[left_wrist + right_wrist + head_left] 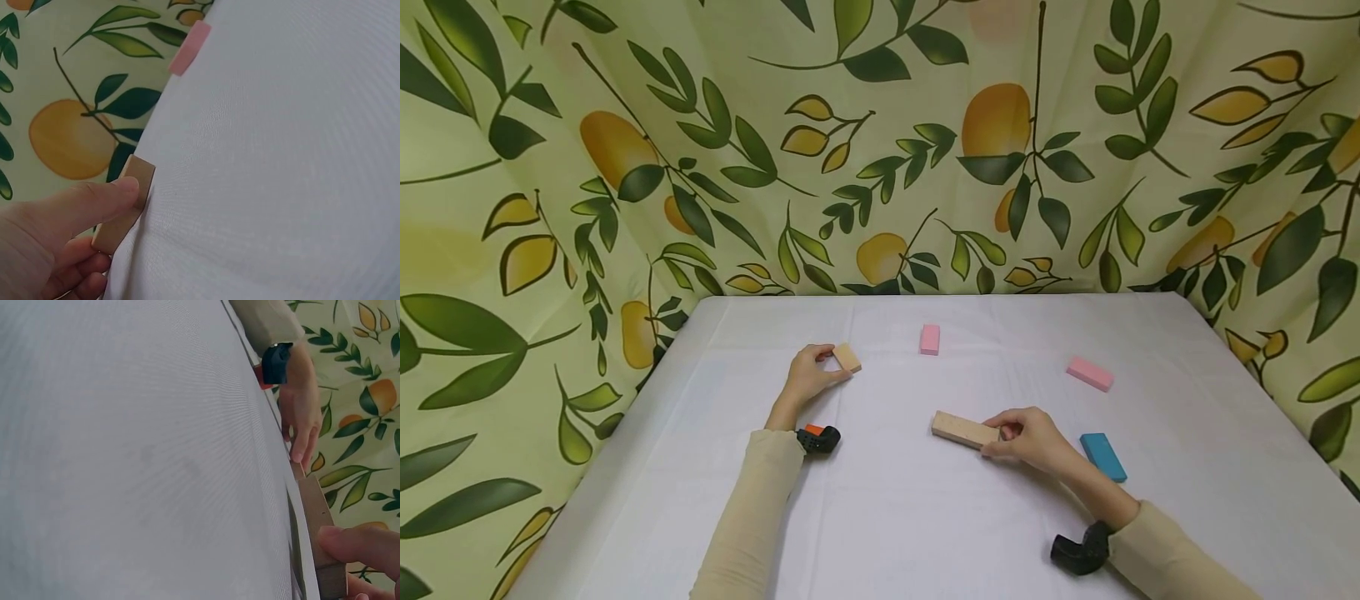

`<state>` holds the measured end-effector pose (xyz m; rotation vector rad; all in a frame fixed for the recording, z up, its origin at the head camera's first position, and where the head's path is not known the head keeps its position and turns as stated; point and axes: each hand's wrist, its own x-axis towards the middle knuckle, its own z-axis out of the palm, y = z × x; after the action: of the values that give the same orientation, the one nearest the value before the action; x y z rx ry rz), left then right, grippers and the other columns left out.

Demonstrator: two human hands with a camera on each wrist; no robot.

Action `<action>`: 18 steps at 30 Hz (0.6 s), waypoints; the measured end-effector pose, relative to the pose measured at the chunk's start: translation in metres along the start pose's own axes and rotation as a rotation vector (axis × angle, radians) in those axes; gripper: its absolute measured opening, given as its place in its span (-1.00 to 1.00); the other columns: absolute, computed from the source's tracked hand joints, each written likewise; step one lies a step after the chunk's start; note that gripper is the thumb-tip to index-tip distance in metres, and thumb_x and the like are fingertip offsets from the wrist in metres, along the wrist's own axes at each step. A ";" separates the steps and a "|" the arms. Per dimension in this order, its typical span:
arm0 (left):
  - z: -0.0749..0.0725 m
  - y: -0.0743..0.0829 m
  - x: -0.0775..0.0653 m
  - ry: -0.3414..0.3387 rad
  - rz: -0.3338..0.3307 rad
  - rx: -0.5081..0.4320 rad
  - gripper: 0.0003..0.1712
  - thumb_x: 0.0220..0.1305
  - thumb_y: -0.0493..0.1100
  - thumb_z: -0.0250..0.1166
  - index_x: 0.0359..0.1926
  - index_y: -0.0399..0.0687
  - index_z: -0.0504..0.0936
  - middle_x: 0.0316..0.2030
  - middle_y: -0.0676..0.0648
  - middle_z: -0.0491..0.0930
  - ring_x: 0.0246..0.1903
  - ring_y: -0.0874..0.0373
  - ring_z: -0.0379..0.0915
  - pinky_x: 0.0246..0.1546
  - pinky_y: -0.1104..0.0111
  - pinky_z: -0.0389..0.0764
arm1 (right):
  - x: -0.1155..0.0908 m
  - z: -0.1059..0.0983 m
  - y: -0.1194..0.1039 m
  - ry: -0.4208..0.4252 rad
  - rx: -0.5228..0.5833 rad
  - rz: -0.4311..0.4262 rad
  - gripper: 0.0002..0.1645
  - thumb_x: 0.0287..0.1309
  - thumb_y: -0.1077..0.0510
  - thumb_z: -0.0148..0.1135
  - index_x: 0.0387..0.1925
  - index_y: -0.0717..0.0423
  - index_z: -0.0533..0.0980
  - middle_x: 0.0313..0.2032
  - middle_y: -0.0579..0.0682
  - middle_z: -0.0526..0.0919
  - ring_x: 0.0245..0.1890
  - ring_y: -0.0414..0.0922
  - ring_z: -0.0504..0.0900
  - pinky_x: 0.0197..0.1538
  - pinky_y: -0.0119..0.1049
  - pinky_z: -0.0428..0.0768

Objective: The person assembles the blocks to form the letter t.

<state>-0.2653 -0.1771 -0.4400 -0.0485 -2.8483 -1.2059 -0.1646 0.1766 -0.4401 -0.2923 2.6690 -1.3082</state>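
In the head view my left hand [808, 377] pinches a short pale wooden block [847, 358] between thumb and fingers, on the left half of the table. The left wrist view shows the thumb [129, 185] pressed on the block's face [145, 172], with the other fingers curled at its lower end. My right hand [1032, 437] grips the right end of a longer wooden block [964, 429], which points left across the middle of the table. In the right wrist view, that long block [315, 509] lies between the thumb and a finger.
On the white-covered table [895, 517], one pink block [930, 340] lies at the back and another pink block [1090, 373] farther right. A blue block [1103, 457] is beside my right forearm. An orange piece [814, 429] shows by the left wrist camera [826, 441]. Patterned cloth [880, 167] hangs behind.
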 end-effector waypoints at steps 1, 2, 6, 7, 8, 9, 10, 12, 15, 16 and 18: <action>0.000 0.000 0.000 -0.001 0.000 0.002 -0.30 0.04 -0.14 0.47 0.19 -0.34 0.49 0.09 -0.32 0.54 0.12 -0.15 0.44 0.21 0.07 0.46 | 0.000 0.000 0.000 0.002 0.009 0.006 -0.57 -0.22 0.18 0.56 -0.24 0.31 0.67 -0.62 -0.14 0.33 -0.55 -0.33 0.28 -0.48 -0.51 0.25; 0.000 0.001 0.000 -0.001 -0.001 0.002 -0.30 0.04 -0.13 0.48 0.19 -0.33 0.49 0.09 -0.31 0.54 0.12 -0.15 0.44 0.22 0.07 0.46 | 0.001 0.001 0.000 0.005 0.019 0.012 -0.57 -0.22 0.19 0.56 -0.24 0.32 0.67 -0.63 -0.14 0.33 -0.56 -0.33 0.28 -0.49 -0.51 0.24; 0.003 0.000 0.001 0.011 0.007 0.002 -0.30 0.02 -0.11 0.48 0.18 -0.31 0.50 0.08 -0.30 0.56 0.12 -0.14 0.45 0.21 0.07 0.46 | 0.003 0.003 -0.001 0.016 0.054 0.025 -0.55 -0.22 0.20 0.56 -0.23 0.35 0.66 -0.63 -0.14 0.33 -0.57 -0.33 0.28 -0.50 -0.51 0.24; 0.003 0.000 0.001 0.016 0.008 0.000 -0.30 0.02 -0.11 0.49 0.18 -0.31 0.51 0.07 -0.30 0.56 0.12 -0.15 0.45 0.21 0.07 0.46 | 0.004 0.003 -0.001 0.016 0.062 0.026 -0.55 -0.22 0.20 0.56 -0.23 0.36 0.66 -0.63 -0.15 0.33 -0.57 -0.34 0.28 -0.51 -0.51 0.23; 0.004 0.000 0.001 0.022 0.010 0.001 -0.30 0.02 -0.11 0.49 0.18 -0.31 0.51 0.07 -0.30 0.57 0.11 -0.15 0.45 0.21 0.06 0.46 | 0.004 0.003 -0.002 0.017 0.071 0.028 -0.55 -0.21 0.21 0.55 -0.22 0.36 0.65 -0.64 -0.15 0.33 -0.57 -0.34 0.28 -0.51 -0.51 0.23; 0.004 0.000 0.001 0.025 0.010 0.001 -0.30 0.01 -0.11 0.49 0.18 -0.31 0.51 0.07 -0.30 0.57 0.12 -0.15 0.45 0.21 0.06 0.46 | 0.004 0.004 -0.003 0.019 0.077 0.034 -0.55 -0.21 0.21 0.55 -0.22 0.37 0.65 -0.64 -0.15 0.32 -0.58 -0.34 0.28 -0.52 -0.51 0.23; 0.004 0.000 0.001 0.028 0.010 0.001 -0.29 0.01 -0.11 0.49 0.18 -0.30 0.51 0.07 -0.30 0.57 0.12 -0.15 0.45 0.21 0.06 0.46 | 0.005 0.004 -0.004 0.021 0.085 0.040 -0.55 -0.21 0.21 0.55 -0.22 0.37 0.65 -0.64 -0.15 0.32 -0.58 -0.34 0.27 -0.52 -0.51 0.23; 0.004 0.000 0.001 0.032 0.006 0.004 -0.28 0.01 -0.10 0.50 0.18 -0.29 0.51 0.08 -0.30 0.57 0.12 -0.15 0.45 0.21 0.06 0.46 | 0.005 0.005 -0.007 0.026 0.093 0.049 -0.54 -0.21 0.21 0.55 -0.21 0.37 0.65 -0.65 -0.16 0.31 -0.59 -0.33 0.26 -0.52 -0.51 0.22; 0.005 0.001 0.000 0.038 0.007 0.006 -0.28 0.00 -0.10 0.50 0.18 -0.29 0.51 0.07 -0.30 0.57 0.11 -0.15 0.45 0.20 0.06 0.47 | 0.005 0.008 -0.010 0.042 0.098 0.068 -0.53 -0.22 0.21 0.56 -0.21 0.37 0.65 -0.66 -0.16 0.29 -0.59 -0.32 0.25 -0.52 -0.50 0.22; 0.005 0.002 -0.001 0.041 0.008 0.007 -0.28 -0.01 -0.10 0.50 0.18 -0.30 0.51 0.06 -0.30 0.58 0.10 -0.15 0.46 0.19 0.06 0.47 | 0.005 0.009 -0.011 0.046 0.100 0.074 -0.53 -0.23 0.21 0.56 -0.21 0.38 0.65 -0.66 -0.15 0.29 -0.59 -0.31 0.25 -0.52 -0.49 0.22; 0.005 0.003 -0.002 0.045 0.010 0.006 -0.28 -0.02 -0.10 0.51 0.17 -0.30 0.52 0.04 -0.30 0.59 0.08 -0.14 0.46 0.17 0.06 0.48 | 0.005 0.010 -0.012 0.054 0.100 0.093 -0.53 -0.23 0.21 0.56 -0.21 0.37 0.65 -0.66 -0.16 0.29 -0.59 -0.30 0.26 -0.52 -0.49 0.22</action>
<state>-0.2631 -0.1712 -0.4414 -0.0341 -2.8095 -1.1814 -0.1659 0.1605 -0.4367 -0.1207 2.6150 -1.4348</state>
